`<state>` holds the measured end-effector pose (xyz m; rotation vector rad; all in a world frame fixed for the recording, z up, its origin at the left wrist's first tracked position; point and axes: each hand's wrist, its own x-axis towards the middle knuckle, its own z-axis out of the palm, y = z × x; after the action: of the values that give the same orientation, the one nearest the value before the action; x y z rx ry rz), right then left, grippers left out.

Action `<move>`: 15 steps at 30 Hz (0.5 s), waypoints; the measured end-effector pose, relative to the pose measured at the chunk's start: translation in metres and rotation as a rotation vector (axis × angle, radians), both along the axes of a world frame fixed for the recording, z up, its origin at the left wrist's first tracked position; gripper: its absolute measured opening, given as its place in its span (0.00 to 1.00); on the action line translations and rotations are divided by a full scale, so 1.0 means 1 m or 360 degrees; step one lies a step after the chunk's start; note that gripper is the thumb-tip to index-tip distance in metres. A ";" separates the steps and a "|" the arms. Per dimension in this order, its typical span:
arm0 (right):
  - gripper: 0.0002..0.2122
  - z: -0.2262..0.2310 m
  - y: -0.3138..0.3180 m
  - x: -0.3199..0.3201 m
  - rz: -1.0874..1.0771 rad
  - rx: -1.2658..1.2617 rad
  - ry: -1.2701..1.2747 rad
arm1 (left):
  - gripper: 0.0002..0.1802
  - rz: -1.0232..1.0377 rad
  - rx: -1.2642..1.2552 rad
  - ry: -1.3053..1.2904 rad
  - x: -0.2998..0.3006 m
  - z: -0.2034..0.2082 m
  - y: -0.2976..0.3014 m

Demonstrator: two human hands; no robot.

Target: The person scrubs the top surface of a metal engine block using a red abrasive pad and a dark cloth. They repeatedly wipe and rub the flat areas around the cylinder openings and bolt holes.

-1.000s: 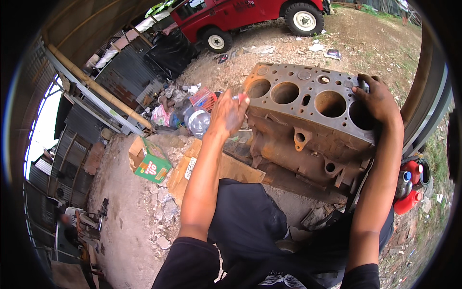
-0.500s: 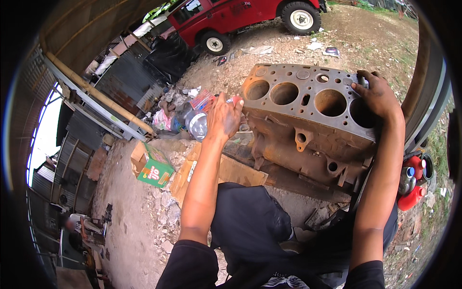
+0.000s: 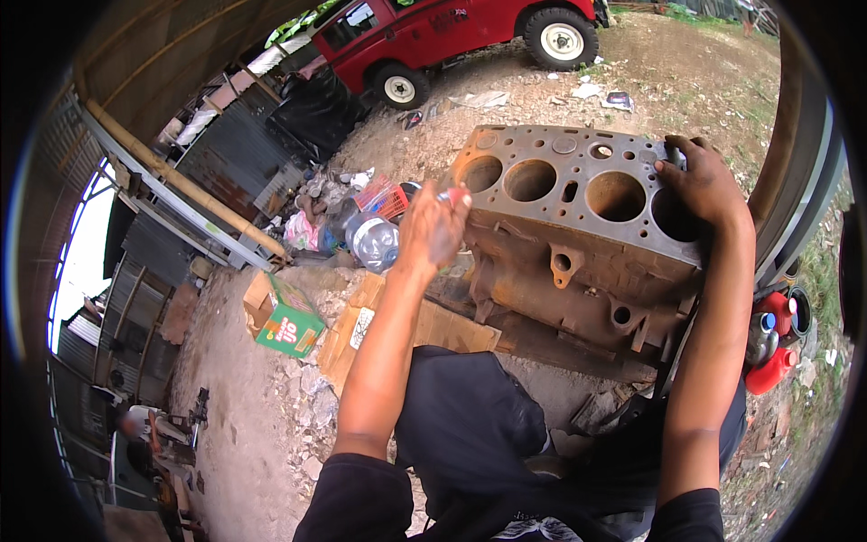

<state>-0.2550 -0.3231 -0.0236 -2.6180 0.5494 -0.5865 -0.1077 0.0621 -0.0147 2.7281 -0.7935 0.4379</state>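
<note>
A rusty engine block (image 3: 578,239) stands in front of me, its flat deck with several round bores facing up. At its left end, my left hand (image 3: 432,230) is closed around a small red object (image 3: 459,195), mostly hidden by the fingers, so its kind does not show. My right hand (image 3: 712,188) lies over the far right corner of the deck, beside the rightmost bore. Its fingers are curled on a small greyish piece (image 3: 674,157) that I cannot make out.
A green carton (image 3: 289,323) and flattened cardboard (image 3: 433,327) lie left of the block. Beyond them is a clear plastic jug (image 3: 373,242) among rubbish. Red bottles (image 3: 770,372) stand at right. A red vehicle (image 3: 452,32) is parked behind; another person (image 3: 149,429) is far left.
My left hand has shifted slightly right and down, still holding the red object. My right hand keeps its place at the deck's corner. The view has tilted a little.
</note>
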 end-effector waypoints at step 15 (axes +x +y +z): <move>0.27 0.001 0.003 -0.002 -0.0010 -0.0004 -0.0022 | 0.32 -0.0102 0.0219 -0.0030 0.054 0.003 0.023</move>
<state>-0.2573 -0.3205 -0.0226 -2.6135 0.5529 -0.6075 -0.0539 0.0848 -0.0121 2.8179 -0.9464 0.4104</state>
